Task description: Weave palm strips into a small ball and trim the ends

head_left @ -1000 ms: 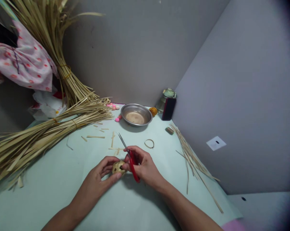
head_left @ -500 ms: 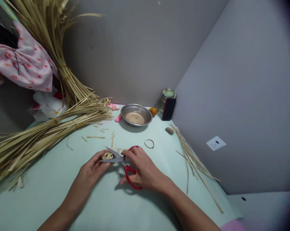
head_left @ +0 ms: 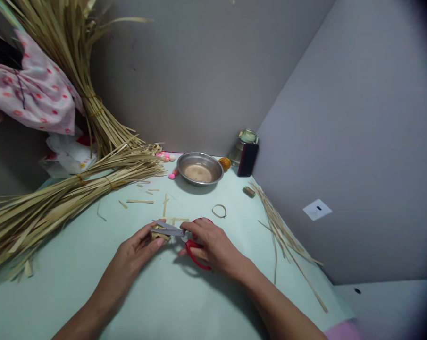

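Observation:
My left hand grips a small woven straw piece between thumb and fingers, low over the table. In my right hand is a pair of red-handled scissors, with fingers through the loops. The scissor blades lie across the woven piece, slightly apart, pointing left. Part of the piece is hidden behind the blades and my left fingers. Short straw offcuts lie just beyond my hands, and a thin straw ring rests behind the right one.
Large tied straw bundles fill the left side. At the back stand a metal bowl of liquid, pink pebble-like pieces, a glass jar and a phone. Loose straw strips and a thread spool lie near the right wall.
The scissor blades have closed partway over the woven piece, and the red handles have come closer together. The woven piece has turned slightly in my left hand.

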`<move>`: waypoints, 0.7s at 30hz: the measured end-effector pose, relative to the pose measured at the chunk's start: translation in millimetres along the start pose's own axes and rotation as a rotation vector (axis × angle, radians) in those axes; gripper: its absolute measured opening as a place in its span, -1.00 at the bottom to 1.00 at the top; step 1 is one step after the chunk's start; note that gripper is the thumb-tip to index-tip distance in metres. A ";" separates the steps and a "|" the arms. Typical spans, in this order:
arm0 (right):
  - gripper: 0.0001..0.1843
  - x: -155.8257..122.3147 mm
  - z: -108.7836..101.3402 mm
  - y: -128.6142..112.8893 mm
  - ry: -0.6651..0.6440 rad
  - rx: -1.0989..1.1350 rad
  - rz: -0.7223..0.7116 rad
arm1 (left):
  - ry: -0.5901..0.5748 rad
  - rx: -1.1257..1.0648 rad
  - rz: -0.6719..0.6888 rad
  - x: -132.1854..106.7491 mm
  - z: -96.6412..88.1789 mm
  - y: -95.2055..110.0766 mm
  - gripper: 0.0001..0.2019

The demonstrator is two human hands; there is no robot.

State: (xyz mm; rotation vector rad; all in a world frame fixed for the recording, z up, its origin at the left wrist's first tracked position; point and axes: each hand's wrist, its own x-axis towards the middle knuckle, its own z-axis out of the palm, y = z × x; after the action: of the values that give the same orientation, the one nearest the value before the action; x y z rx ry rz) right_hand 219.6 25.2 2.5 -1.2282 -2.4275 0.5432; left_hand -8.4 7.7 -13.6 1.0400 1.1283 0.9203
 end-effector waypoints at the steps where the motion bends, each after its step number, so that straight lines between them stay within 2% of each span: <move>1: -0.57 -0.2 -1.2 0.8 -0.009 0.014 0.004 | -0.009 -0.013 0.003 -0.1 0.2 1.1 -0.39; 5: -0.64 -1.0 -3.0 2.8 -0.003 0.068 0.022 | -0.036 -0.076 -0.011 -1.0 1.2 2.6 -0.44; 9: -0.76 -0.5 -2.6 1.0 0.008 0.197 0.094 | 0.037 -0.117 -0.032 -1.2 2.5 1.0 -0.46; 12: -0.59 0.0 -4.5 -1.4 0.071 0.266 0.115 | 0.059 -0.142 -0.025 -1.0 3.2 0.6 -0.48; 15: -0.41 0.0 -7.4 -4.0 0.073 0.248 0.087 | 0.035 -0.159 -0.014 -0.6 3.3 0.5 -0.52; 21: -0.39 0.8 -6.5 -5.5 0.042 0.163 0.056 | -0.008 -0.106 0.019 5.5 -0.7 -7.3 -0.49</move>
State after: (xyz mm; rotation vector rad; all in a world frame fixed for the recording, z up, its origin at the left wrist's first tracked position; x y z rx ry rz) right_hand 218.5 24.0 10.9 -1.2293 -2.2701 0.7099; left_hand -7.6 11.1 -22.1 0.9691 1.0532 0.9799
